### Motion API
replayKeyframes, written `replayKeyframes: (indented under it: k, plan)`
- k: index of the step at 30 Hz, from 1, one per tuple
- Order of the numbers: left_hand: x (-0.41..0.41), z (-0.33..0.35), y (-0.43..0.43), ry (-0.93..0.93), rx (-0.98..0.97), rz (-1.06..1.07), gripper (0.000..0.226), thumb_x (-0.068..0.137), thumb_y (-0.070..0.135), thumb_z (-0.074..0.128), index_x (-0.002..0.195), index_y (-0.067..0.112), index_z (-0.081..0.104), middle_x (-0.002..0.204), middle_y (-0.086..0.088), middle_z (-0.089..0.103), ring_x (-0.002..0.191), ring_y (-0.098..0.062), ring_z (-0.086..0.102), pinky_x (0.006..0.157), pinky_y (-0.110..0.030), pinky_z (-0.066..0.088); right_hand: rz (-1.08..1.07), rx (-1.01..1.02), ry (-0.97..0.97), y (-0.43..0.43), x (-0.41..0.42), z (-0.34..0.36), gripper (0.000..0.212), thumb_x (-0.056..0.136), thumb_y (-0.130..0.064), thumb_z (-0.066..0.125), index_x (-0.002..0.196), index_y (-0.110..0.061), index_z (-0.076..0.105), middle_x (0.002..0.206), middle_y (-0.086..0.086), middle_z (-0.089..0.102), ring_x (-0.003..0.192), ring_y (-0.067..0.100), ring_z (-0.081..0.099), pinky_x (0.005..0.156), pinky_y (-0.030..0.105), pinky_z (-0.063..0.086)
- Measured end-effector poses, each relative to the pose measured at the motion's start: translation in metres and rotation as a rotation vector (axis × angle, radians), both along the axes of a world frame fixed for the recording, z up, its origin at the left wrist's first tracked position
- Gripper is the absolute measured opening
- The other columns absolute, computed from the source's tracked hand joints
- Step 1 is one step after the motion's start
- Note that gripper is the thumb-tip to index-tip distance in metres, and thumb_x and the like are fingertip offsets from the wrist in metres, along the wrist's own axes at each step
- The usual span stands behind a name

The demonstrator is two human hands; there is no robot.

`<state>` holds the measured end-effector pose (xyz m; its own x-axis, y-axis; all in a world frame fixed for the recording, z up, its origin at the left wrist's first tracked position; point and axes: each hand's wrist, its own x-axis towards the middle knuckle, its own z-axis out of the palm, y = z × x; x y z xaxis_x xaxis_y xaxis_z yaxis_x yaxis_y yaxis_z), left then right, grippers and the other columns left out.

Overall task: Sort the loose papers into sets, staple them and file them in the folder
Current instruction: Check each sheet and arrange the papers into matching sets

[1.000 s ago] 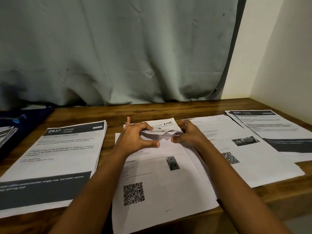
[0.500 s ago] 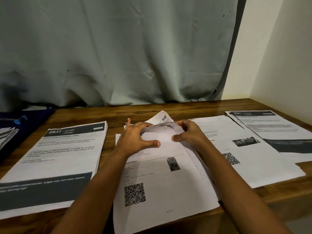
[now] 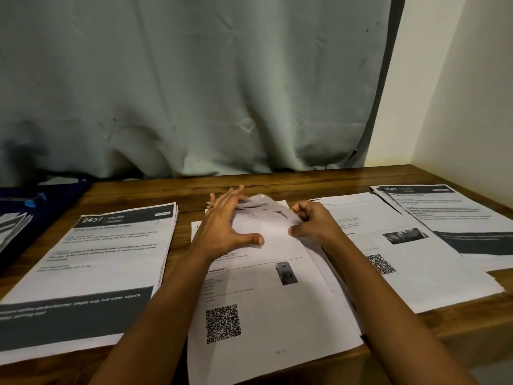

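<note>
A set of white sheets with a QR code [image 3: 266, 307] lies in front of me on the wooden table [image 3: 305, 182]. Its top sheet's far end [image 3: 261, 209] is curled up and blurred. My left hand [image 3: 224, 229] lies on that far end with fingers spread and straight, thumb pressing the sheet. My right hand [image 3: 313, 223] pinches the top sheet's far right edge between thumb and curled fingers. A thick stack headed "2437 KITCHEN" [image 3: 91, 268] lies to the left.
To the right lie another QR-code set [image 3: 410, 265] and a set with a dark band [image 3: 455, 220] by the wall. At far left a dark blue folder [image 3: 41, 201] holds more sheets [image 3: 11, 226]. A grey curtain [image 3: 194, 93] hangs behind the table.
The far end of the top sheet, folded toward me a second ago, has been pushed back down. My left hand has uncurled and spread flat over it. My right hand keeps its pinch.
</note>
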<state>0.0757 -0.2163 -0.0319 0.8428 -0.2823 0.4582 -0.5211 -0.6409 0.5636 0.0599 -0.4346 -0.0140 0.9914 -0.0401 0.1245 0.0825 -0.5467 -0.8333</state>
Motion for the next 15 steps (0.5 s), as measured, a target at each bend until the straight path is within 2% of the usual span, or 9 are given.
replayKeyframes:
  k: [2, 4, 7, 9, 11, 13, 15]
  plan:
    - [0.0, 0.001, 0.001, 0.003, -0.044, 0.027, 0.083, 0.051, 0.066, 0.079, 0.12, 0.029, 0.051, 0.148, 0.005, 0.039, 0.145, -0.019, 0.018, 0.116, -0.04, 0.0, 0.016, -0.004, -0.014, 0.0, -0.002, 0.0, 0.037, 0.07, 0.012, 0.071, 0.09, -0.018, 0.064, 0.078, -0.003, 0.063, 0.073, 0.013, 0.06, 0.068, 0.033, 0.057]
    - [-0.001, 0.002, 0.001, 0.034, -0.055, 0.049, 0.067, 0.05, 0.065, 0.077, 0.099, 0.027, 0.053, 0.126, 0.009, 0.055, 0.135, -0.019, 0.035, 0.116, -0.037, -0.003, 0.051, -0.03, -0.019, 0.001, -0.004, -0.001, 0.04, 0.07, 0.017, 0.066, 0.092, -0.017, 0.068, 0.079, 0.003, 0.067, 0.071, 0.014, 0.06, 0.064, 0.033, 0.055]
    - [-0.003, 0.002, 0.001, 0.084, -0.042, 0.048, 0.067, 0.046, 0.069, 0.072, 0.095, 0.028, 0.051, 0.104, 0.012, 0.057, 0.126, -0.023, 0.043, 0.117, -0.038, -0.001, 0.09, -0.056, -0.019, 0.002, -0.007, -0.003, 0.042, 0.071, 0.021, 0.06, 0.086, -0.017, 0.069, 0.087, 0.01, 0.068, 0.072, 0.017, 0.06, 0.058, 0.03, 0.051]
    - [-0.004, 0.003, 0.002, 0.104, -0.043, 0.047, 0.067, 0.049, 0.068, 0.074, 0.097, 0.029, 0.05, 0.11, 0.006, 0.06, 0.134, -0.028, 0.035, 0.117, -0.044, 0.006, 0.075, -0.043, -0.02, 0.003, -0.008, -0.001, 0.04, 0.072, 0.018, 0.063, 0.088, -0.018, 0.069, 0.088, 0.009, 0.067, 0.076, 0.018, 0.06, 0.06, 0.028, 0.052]
    - [-0.009, 0.007, -0.001, 0.119, -0.013, 0.073, 0.067, 0.055, 0.06, 0.079, 0.106, 0.029, 0.049, 0.131, -0.001, 0.056, 0.143, -0.033, 0.017, 0.115, -0.051, 0.016, 0.022, -0.005, -0.008, 0.004, -0.007, 0.001, 0.036, 0.074, 0.009, 0.07, 0.094, -0.02, 0.065, 0.095, 0.003, 0.065, 0.086, 0.018, 0.06, 0.066, 0.026, 0.053]
    - [-0.012, 0.012, -0.005, 0.094, 0.016, 0.111, 0.075, 0.061, 0.055, 0.08, 0.121, 0.025, 0.046, 0.14, -0.002, 0.049, 0.143, -0.031, 0.018, 0.116, -0.05, 0.013, -0.065, -0.041, -0.009, 0.005, -0.006, 0.001, 0.037, 0.077, -0.007, 0.075, 0.106, -0.022, 0.057, 0.105, -0.003, 0.06, 0.095, 0.018, 0.058, 0.071, 0.024, 0.05]
    - [-0.01, 0.014, -0.007, 0.049, 0.067, 0.175, 0.086, 0.065, 0.061, 0.075, 0.133, 0.023, 0.04, 0.145, -0.002, 0.044, 0.141, -0.028, 0.025, 0.118, -0.048, 0.006, -0.143, -0.1, 0.009, 0.005, -0.006, 0.001, 0.044, 0.081, -0.018, 0.074, 0.118, -0.02, 0.052, 0.113, -0.001, 0.057, 0.105, 0.022, 0.057, 0.08, 0.029, 0.048]
